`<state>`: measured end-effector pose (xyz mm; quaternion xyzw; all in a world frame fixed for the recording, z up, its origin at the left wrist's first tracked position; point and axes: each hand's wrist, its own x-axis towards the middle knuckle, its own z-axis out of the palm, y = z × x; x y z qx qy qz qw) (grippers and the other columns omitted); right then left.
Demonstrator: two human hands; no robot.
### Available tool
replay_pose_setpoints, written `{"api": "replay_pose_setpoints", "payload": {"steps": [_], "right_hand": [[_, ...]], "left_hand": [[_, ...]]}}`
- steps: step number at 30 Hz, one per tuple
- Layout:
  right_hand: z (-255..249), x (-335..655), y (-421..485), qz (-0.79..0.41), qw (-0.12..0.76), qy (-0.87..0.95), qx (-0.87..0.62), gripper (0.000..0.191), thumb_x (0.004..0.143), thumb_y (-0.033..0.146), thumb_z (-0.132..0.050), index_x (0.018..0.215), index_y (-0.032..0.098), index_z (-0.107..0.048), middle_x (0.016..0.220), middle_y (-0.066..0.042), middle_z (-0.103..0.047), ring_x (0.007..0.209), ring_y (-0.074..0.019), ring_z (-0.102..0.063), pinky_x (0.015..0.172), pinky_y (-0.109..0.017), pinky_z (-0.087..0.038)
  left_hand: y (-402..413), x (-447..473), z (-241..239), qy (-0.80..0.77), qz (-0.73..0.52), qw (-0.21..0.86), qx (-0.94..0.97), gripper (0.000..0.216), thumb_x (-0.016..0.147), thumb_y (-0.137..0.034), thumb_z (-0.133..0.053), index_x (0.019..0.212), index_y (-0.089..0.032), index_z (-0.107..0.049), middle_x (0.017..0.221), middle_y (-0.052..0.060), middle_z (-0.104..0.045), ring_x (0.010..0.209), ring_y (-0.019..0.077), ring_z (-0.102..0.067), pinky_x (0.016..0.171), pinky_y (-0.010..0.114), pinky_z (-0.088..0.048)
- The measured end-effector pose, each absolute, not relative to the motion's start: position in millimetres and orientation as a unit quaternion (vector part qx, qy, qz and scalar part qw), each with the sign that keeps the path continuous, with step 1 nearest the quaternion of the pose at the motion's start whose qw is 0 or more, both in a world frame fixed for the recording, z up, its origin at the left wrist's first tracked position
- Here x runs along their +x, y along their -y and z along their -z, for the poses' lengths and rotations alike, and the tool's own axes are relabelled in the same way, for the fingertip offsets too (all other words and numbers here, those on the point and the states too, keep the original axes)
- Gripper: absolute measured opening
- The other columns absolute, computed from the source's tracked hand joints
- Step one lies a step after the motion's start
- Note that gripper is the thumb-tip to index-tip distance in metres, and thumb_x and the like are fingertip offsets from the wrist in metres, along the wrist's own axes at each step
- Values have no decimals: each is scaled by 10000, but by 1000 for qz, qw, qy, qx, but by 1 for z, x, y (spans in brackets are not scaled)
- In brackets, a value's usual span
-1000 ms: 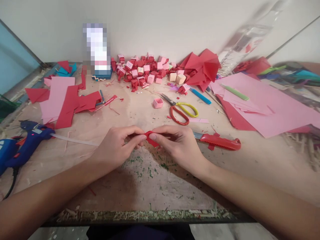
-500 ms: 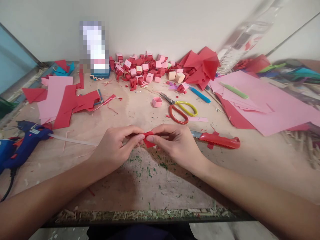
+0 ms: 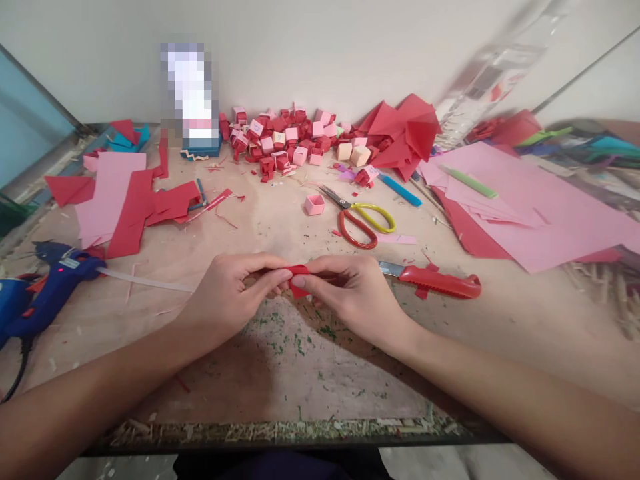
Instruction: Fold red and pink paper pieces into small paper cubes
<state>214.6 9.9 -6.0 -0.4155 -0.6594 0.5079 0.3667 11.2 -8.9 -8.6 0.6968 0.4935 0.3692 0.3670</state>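
Left fingers (image 3: 281, 275) and right fingers (image 3: 306, 285) — pinched close — hold a small red paper piece (image 3: 300, 270).

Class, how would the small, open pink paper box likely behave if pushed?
The small, open pink paper box probably slides rather than rolls, given its flat sides. Its thin-looking walls suggest it is light and might crush if squeezed.

The hands (image 3: 235, 287) and forearms (image 3: 130, 350) are bare, above dark navy-and-black clothing (image 3: 285, 466).
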Motion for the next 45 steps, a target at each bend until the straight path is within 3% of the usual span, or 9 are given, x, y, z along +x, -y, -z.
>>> {"api": "replay_pose_setpoints", "payload": {"steps": [11,20,34,41,45], "right_hand": [[4,214,-9,-526,359,651,-413,102,859,267,-789,828,181,-836,755,-26,-796,611,-140,-652,565,-252,-502],[2,216,-9,-473,389,679,-404,155,902,213,-741,782,173,-831,742,-21,-803,631,-135,-675,591,-231,-521],[-1,215,-7,-509,407,648,-394,142,884,193,-751,781,201,-848,740,-11,-800,633,-139,-685,586,-229,-528],[-2,215,-8,-537,372,644,-399,132,892,243,-739,852,186,-852,697,-9,-746,575,-120,-607,548,-237,-481],[0,216,-10,-527,359,652,-410,191,908,270,-728,781,171,-831,592,14,-653,525,-104,-522,512,-240,-422]], "left_hand": [[10,9,7,-472,-346,294,756,203,1009,-252,-590,964,-216,-785,779,-10,-791,684,140,-732,653,219,-528],[11,11,4,-474,-337,336,741,193,984,-215,-608,893,-200,-777,715,-36,-763,652,116,-710,591,184,-499],[10,10,0,-464,-370,329,734,179,968,-190,-631,882,-211,-787,778,-37,-780,691,103,-693,664,177,-515],[11,10,0,-472,-398,374,692,167,962,-212,-647,866,-224,-783,739,-42,-772,659,111,-708,642,183,-541],[10,11,0,-489,-436,382,652,144,939,-213,-674,840,-219,-778,709,-43,-761,630,114,-712,620,182,-556]]}}
